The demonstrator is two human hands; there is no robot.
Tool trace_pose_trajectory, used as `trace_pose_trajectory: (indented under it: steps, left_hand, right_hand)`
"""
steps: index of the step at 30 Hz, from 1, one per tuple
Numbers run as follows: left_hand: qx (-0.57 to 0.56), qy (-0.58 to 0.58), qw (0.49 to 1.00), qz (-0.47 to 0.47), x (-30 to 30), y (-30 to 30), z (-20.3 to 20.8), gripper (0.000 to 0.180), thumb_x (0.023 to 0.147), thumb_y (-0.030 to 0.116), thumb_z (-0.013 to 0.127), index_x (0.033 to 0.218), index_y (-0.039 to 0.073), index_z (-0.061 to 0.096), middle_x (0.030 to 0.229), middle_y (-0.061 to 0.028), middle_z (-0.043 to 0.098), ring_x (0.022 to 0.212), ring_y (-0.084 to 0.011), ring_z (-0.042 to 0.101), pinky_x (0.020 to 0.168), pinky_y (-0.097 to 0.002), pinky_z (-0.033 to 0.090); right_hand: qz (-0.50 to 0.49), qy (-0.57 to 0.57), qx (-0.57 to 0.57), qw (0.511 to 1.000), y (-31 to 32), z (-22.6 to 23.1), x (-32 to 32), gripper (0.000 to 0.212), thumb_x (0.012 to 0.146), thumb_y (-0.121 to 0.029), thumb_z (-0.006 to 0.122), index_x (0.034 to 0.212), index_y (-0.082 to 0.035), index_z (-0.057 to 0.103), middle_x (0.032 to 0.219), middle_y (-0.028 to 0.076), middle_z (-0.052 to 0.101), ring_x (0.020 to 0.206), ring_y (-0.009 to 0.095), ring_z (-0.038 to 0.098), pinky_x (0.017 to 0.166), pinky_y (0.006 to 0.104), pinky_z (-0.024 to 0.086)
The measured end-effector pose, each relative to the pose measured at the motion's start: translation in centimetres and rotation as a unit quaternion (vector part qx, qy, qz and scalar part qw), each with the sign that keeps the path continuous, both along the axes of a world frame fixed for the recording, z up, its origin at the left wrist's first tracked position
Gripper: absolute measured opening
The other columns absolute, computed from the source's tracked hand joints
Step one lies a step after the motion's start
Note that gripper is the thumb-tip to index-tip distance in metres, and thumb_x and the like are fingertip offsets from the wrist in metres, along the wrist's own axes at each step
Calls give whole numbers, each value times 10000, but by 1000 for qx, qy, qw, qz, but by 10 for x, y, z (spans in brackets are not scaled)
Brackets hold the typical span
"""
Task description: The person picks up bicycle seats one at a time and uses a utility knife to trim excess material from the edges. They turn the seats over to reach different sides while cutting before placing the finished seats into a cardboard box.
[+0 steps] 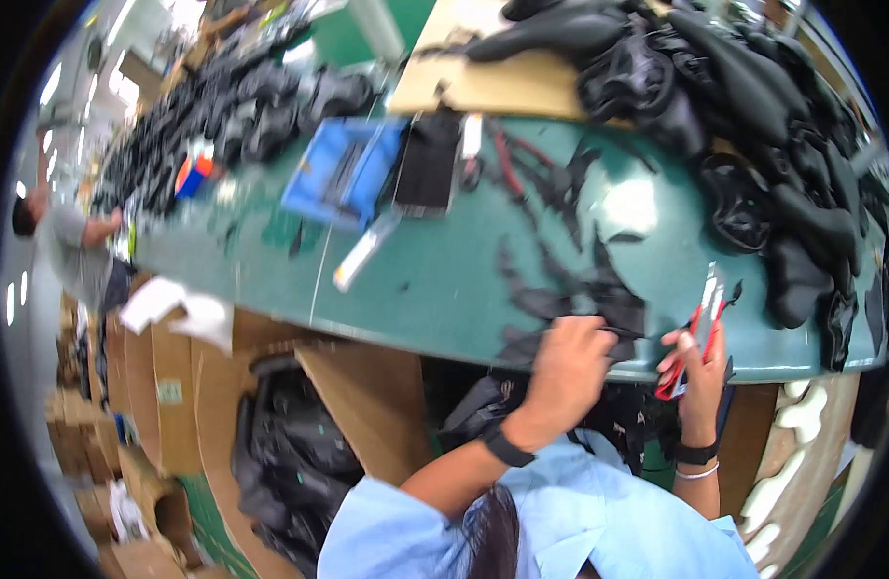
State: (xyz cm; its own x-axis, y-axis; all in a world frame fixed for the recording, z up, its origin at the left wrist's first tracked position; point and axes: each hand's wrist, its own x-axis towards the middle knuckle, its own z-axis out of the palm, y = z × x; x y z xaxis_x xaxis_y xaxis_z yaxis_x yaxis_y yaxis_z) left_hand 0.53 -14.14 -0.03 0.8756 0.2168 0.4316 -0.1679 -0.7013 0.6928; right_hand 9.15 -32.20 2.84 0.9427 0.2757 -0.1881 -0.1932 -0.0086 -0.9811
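Note:
My right hand (694, 372) is closed round a red utility knife (700, 333), its silver blade pointing up and away over the table's near edge. My left hand (570, 362) is at the same edge, fingers curled and pinched on a black scrap (620, 340) of thin sheet material. More black scraps (551, 280) lie just beyond it, in cut strips and pointed bits. Exactly how much the left fingers hold is hidden by the hand and blur. Both wrists wear dark bands, and the right has a pale bracelet too.
The green table (435, 280) carries a blue pouch (343, 174), a dark phone-like slab (427, 162) and red-handled pliers (507, 159). Black saddle-shaped parts (753, 106) are heaped at right. A cardboard box (367, 405) of black parts stands below. Another person (73, 241) is at far left.

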Motion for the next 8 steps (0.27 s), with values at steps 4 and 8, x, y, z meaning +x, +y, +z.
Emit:
trace_pose_trajectory:
  steps: [4, 8]
  left_hand:
    - [-150, -4, 967, -206, -21, -85, -8, 236, 732, 127, 683, 908, 31, 558, 1032, -147, 547, 1013, -331, 527, 863, -414, 452]
    - [-189, 247, 836, -452, -50, -79, 2, 559, 786, 284, 730, 1250, 60, 513, 1329, -159, 451, 1245, -342, 461, 1006, -447, 414]
  right_hand:
    - [-17, -50, -43, 998, -33, -1, 25, 373, 960, -171, 585, 1290, -52, 458, 899, 65, 633, 514, 47, 493, 431, 185, 426]
    - [1, -120, -114, 986, -70, 25, 40, 408, 965, -191, 585, 1329, -83, 433, 884, 45, 623, 496, 29, 518, 407, 155, 420]
